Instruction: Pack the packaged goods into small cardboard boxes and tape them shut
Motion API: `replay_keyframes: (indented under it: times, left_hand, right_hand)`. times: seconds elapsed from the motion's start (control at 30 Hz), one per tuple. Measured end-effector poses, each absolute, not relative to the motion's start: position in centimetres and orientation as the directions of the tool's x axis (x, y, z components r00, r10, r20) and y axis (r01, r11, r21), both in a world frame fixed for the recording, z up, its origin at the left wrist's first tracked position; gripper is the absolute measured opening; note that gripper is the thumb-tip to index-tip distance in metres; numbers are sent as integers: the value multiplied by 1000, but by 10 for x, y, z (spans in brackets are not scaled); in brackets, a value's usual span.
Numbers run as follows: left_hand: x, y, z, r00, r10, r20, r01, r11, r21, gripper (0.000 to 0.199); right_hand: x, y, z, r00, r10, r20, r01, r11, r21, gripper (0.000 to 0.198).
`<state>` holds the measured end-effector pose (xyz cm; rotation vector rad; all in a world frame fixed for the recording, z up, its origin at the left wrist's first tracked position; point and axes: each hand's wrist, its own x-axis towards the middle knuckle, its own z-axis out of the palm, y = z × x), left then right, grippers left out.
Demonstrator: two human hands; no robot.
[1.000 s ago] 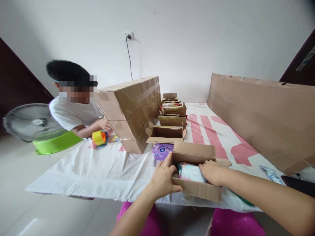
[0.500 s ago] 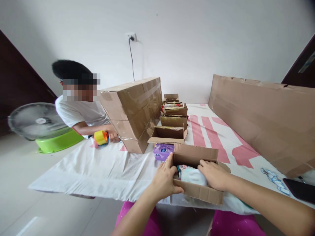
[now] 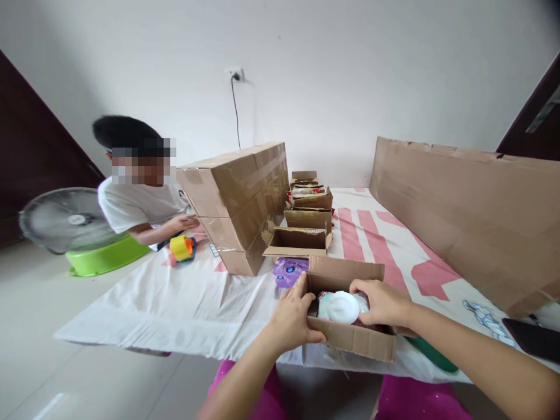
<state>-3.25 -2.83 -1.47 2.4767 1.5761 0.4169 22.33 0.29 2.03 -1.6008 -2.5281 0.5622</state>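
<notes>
A small open cardboard box (image 3: 350,344) stands at the near edge of the bed-like surface. My left hand (image 3: 294,318) is closed on its left end, thumb against the front wall and fingers along the edge. Inside lies a pale packet (image 3: 324,304) with coloured print, topped by a white round lid-like piece (image 3: 343,307). My right hand (image 3: 380,302) reaches into the right end of the box with curled fingers gripping the packet beside the round piece; its fingertips are partly hidden. A purple package (image 3: 290,272) sits just behind the box's left side.
A row of open cardboard boxes (image 3: 297,240) runs towards the wall. Taped stacked boxes (image 3: 245,210) stand left, a long cardboard panel (image 3: 459,216) right. A person in a white shirt (image 3: 126,198) sits near a yellow tape dispenser (image 3: 181,248). A phone (image 3: 529,338) lies right.
My right hand has lifted and curled at the packet, and the white round piece now shows on top. The other person's hand has moved off the yellow dispenser.
</notes>
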Motion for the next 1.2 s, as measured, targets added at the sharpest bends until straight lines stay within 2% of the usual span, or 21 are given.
replay_keyframes:
  times: [0.23,0.33,0.43,0.5,0.57,0.6,0.67,0.77,0.83,0.87,0.93,1.0,1.03,1.1,1.13,1.2]
  left_hand:
    - [-38,-29,0,457,889,39,853,-450,266,109]
    - [-42,-30,12,503,857,117,801,-512,309,90]
    - [-39,-28,20,433,860,269,689,-508,517,64]
    - [-33,-22,21,341,892,298,513,-442,736,68]
    - [-23,-14,21,319,913,254,220,-332,917,90]
    - [-19,-11,21,335,914,231,54,-263,963,101]
    - [-10,-5,24,376,906,196,-228,-115,967,108]
    - [-3,-3,29,424,889,173,-388,6,922,93]
    - [-2,-6,30,418,891,174,-391,4,920,81]
    - [-3,-8,29,392,902,181,-392,-14,920,78]
    - [-4,-12,26,314,929,196,-410,-54,911,81]
    - [-4,-15,22,224,950,217,-429,-103,897,87]
    - [-4,-17,21,180,957,228,-435,-131,891,89]
    - [-4,-16,21,126,961,246,-423,-172,890,90]
    - [-3,-14,22,118,960,255,-402,-188,896,90]
    - [-2,-6,25,129,953,274,-337,-218,916,84]
  right_hand:
    - [223,-15,47,-483,871,91,804,483,-347,38]
    - [227,-20,60,-534,825,187,737,562,-376,36]
    - [232,-24,75,-546,781,302,675,624,-394,32]
    - [233,-27,82,-557,722,411,617,691,-377,29]
    - [232,-30,88,-558,612,560,537,781,-319,27]
    - [230,-32,89,-546,545,637,494,823,-281,28]
    - [226,-36,90,-506,435,745,422,878,-225,31]
    - [223,-41,83,-453,383,805,366,903,-224,39]
    - [226,-42,72,-422,433,796,397,878,-267,50]
    - [228,-42,65,-392,500,772,435,840,-324,59]
    - [234,-41,48,-309,698,646,485,700,-525,83]
    - [238,-39,32,-277,859,432,369,510,-777,100]
    - [239,-38,25,-314,891,328,249,410,-877,104]
    - [237,-35,18,-425,883,199,42,239,-970,104]
    - [235,-33,17,-449,876,175,-3,195,-981,101]
    - [229,-27,22,-399,899,177,19,201,-979,92]
